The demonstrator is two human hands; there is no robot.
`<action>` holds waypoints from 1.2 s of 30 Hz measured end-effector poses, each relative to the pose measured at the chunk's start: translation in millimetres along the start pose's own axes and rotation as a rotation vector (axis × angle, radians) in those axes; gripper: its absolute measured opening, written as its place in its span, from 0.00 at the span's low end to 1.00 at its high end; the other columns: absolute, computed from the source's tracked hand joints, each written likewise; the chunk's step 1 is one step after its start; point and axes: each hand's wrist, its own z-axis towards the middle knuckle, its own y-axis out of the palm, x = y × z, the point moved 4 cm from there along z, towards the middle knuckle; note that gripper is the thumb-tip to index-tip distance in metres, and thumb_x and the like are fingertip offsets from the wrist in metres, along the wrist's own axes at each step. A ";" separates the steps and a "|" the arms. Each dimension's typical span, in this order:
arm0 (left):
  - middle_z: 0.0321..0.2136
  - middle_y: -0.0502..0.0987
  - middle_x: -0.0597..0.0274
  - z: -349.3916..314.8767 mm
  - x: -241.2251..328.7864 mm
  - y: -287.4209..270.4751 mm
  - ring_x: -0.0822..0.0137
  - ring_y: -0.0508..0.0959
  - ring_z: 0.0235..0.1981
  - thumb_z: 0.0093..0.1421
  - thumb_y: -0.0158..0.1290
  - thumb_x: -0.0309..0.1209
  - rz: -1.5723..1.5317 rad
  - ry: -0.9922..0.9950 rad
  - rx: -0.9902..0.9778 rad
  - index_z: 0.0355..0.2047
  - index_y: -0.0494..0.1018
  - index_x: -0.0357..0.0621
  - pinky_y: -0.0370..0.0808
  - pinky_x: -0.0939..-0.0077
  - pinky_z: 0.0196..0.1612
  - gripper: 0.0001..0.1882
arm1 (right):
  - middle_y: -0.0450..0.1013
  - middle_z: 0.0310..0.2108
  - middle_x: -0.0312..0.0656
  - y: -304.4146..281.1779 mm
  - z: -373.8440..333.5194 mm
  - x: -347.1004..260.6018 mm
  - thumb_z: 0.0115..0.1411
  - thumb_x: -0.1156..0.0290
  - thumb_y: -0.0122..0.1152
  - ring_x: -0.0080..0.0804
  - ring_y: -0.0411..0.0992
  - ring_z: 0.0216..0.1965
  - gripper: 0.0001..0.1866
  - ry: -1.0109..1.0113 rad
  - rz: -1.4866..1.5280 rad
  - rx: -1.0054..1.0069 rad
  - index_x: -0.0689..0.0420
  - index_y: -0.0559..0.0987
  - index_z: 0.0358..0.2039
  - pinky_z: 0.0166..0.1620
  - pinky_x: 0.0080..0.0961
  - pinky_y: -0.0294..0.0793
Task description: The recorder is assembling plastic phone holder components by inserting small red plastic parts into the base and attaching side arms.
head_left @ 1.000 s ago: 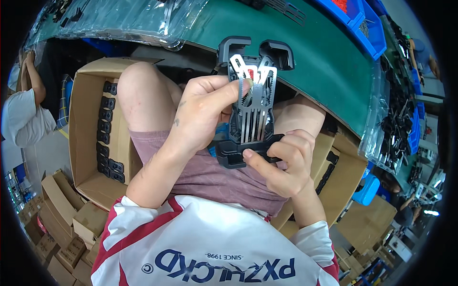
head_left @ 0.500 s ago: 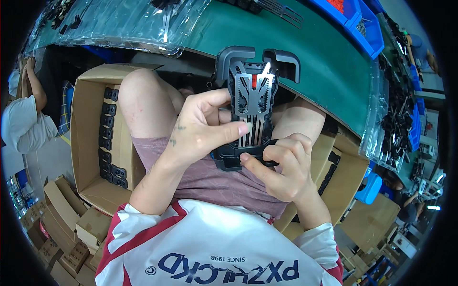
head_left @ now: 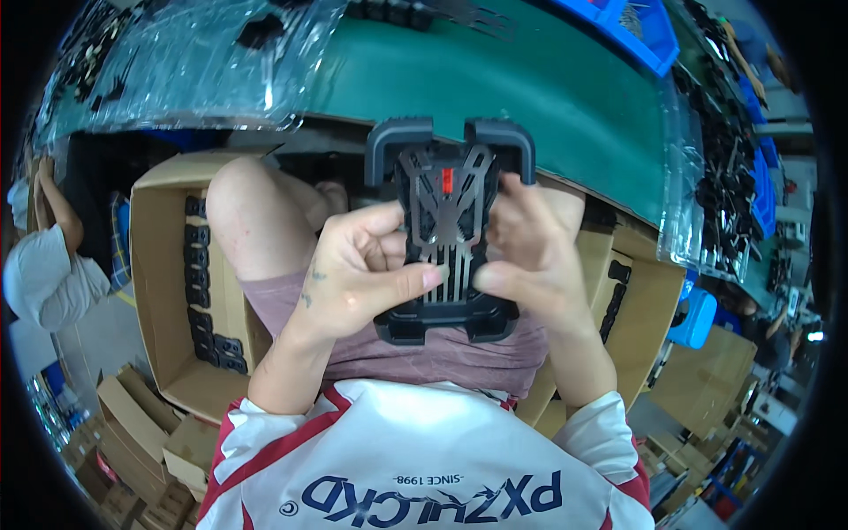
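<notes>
A black phone holder (head_left: 449, 216) with a grey metal plate, a small red piece near its top and hooked corner arms is held up over my lap, facing me. My left hand (head_left: 353, 274) grips its left side, thumb across the slotted lower part of the plate and fingers round the edge. Close by its right side is my right hand (head_left: 539, 256), blurred by motion. The right thumb lies near the holder's lower right edge and the fingers reach up along that side; I cannot tell whether they touch it.
Cardboard boxes with black parts stand beside my legs, one on the left (head_left: 163, 327) and one on the right (head_left: 640, 300). Ahead is a green table (head_left: 495, 75) with clear plastic sheeting (head_left: 208, 79) and blue bins (head_left: 649, 44). Another person (head_left: 57, 256) sits at far left.
My right hand has left the holder's lower bar and moved up along its right side. The holder has moved slightly left and down in view, still in my left hand.
</notes>
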 end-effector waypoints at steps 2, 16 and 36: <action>0.34 0.79 0.50 -2.1 -4.7 -0.7 0.76 0.74 0.22 0.48 0.53 0.11 0.042 -0.032 -0.035 0.53 0.64 0.32 0.68 0.92 0.25 0.29 | 0.72 0.35 0.41 -3.6 4.4 4.4 0.45 0.81 0.65 0.22 0.66 0.33 0.39 0.010 -0.077 -0.027 0.60 0.61 0.59 0.38 0.17 0.66; 0.40 0.76 0.39 -4.9 12.9 4.0 0.77 0.71 0.17 0.46 0.46 0.07 -0.198 0.371 0.069 0.66 0.21 0.53 0.61 0.92 0.19 0.57 | 0.73 0.35 0.40 23.5 17.3 -6.3 0.47 0.85 0.62 0.22 0.68 0.34 0.35 0.129 -0.173 -0.074 0.60 0.63 0.57 0.39 0.16 0.67; 0.35 0.77 0.42 -29.7 28.4 -44.3 0.77 0.69 0.17 0.50 0.44 0.06 -0.168 0.412 0.022 0.66 0.23 0.53 0.62 0.90 0.20 0.54 | 0.78 0.36 0.43 -124.2 305.8 -129.1 0.55 0.71 0.54 0.32 0.75 0.35 0.14 -0.048 -1.893 0.341 0.58 0.80 0.42 0.41 0.25 0.73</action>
